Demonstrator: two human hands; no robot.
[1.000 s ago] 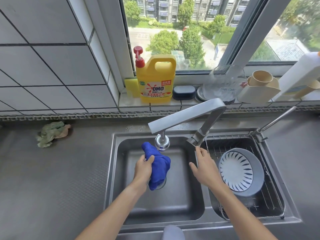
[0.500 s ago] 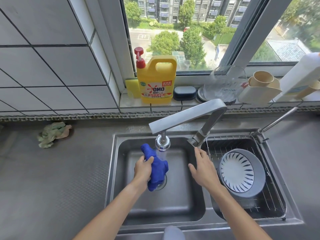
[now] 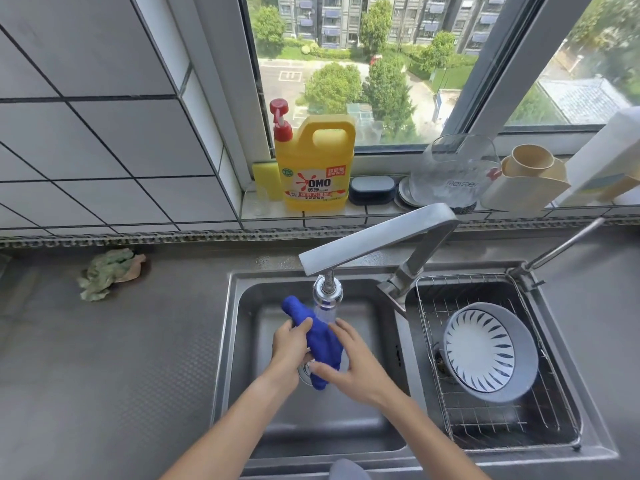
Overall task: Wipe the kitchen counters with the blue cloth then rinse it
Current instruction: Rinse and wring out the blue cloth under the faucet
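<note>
both forearms reach forward from the bottom edge over the left basin of the steel sink (image 3: 242, 341). the left hand (image 3: 290, 348) grasps the blue cloth (image 3: 320, 336), its thumb curled across the front of the bunched fabric and its fingers hidden behind it. the right hand (image 3: 356, 367) meets the cloth from the other side: the thumb presses against the lower end of the fabric and the fingers lie along its right edge, so the cloth is held between the 2 hands. the cloth hangs above the drain in the left basin, its upper end poking up and to the left, directly under the round nozzle of the tap (image 3: 377, 237), where water appears to be running onto it.

just to the right, the second basin holds a wire rack (image 3: 540, 420) with a blue-and-white patterned bowl (image 3: 491, 351) sitting tilted in it. on the grey counter (image 3: 104, 358) well to the left lies a crumpled green rag (image 3: 107, 271) near the wall.

farther back, on the tiled window ledge, stand a yellow detergent bottle (image 3: 315, 164) with a red pump, a yellow sponge (image 3: 265, 181) beside it, a dark soap box (image 3: 372, 188), a clear glass container (image 3: 453, 171) and a beige cup holder (image 3: 526, 178).
</note>
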